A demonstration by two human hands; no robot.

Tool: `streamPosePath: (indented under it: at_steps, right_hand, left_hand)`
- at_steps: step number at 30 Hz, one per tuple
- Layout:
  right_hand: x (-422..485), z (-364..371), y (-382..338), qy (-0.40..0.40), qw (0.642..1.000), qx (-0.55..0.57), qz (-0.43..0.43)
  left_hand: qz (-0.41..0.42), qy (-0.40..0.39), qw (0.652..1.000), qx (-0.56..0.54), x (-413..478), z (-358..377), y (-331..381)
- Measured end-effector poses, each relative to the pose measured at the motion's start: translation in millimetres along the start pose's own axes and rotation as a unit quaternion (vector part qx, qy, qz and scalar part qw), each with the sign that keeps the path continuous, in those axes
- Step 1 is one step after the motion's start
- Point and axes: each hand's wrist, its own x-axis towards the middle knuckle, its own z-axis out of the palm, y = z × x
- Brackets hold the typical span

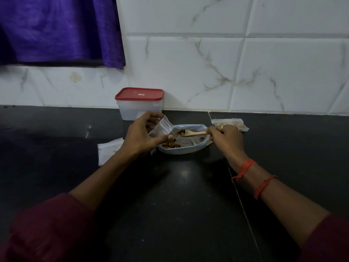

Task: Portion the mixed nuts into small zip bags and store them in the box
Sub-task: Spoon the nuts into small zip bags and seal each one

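Observation:
A large open bag of mixed nuts [184, 150] lies on the dark counter in the middle of the view, with brown nuts [170, 144] showing inside. My left hand [143, 134] pinches a small clear zip bag [162, 127] just above the big bag's left end. My right hand [226, 138] grips the handle of a wooden spoon [190, 133], whose bowl points left over the nuts. A clear storage box with a red lid [139, 103] stands closed against the wall behind my left hand.
A stack of small zip bags [109, 150] lies flat to the left of the big bag. Filled small bags [229, 123] lie behind my right hand. A marble-tiled wall [245, 72] borders the black counter [179, 186]; a purple curtain [60, 29] hangs upper left.

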Motion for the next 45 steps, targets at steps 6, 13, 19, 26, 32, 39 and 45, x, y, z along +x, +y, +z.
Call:
streamPosePath:
  at_steps: [6,13,19,26,32,39,45]
  right_hand:
    - [-0.3,-6.9,-10.0,0.024,0.994,0.095,-0.047]
    - [-15.5,1.9,-16.1,-0.011,0.979,0.045,-0.2]
    - [-16.0,6.3,-8.0,0.081,0.866,-0.135,-0.475]
    - [-14.0,0.5,-13.1,0.125,0.932,-0.022,-0.34]
    - [-3.5,-6.2,-5.1,0.116,0.952,-0.072,-0.273]
    - [2.1,-3.8,9.2,0.087,0.915,-0.213,-0.332]
    - [-2.0,-1.9,4.2,0.086,0.928,-0.179,-0.314]
  left_hand:
    - [-0.002,-0.007,1.0,0.0,-0.7,1.4,0.4]
    - [0.011,-0.023,0.999,-0.026,-5.7,2.1,7.7]
    - [-0.006,-0.004,0.999,-0.049,-4.1,-0.3,13.5]
    - [-0.031,0.013,0.998,-0.061,-0.8,-2.4,7.9]
    - [-0.123,0.092,0.971,-0.181,4.7,-7.6,2.3]
    - [-0.105,0.063,0.983,-0.135,4.8,-6.1,-1.2]
    - [-0.092,0.031,0.989,-0.109,2.7,-4.5,3.1]
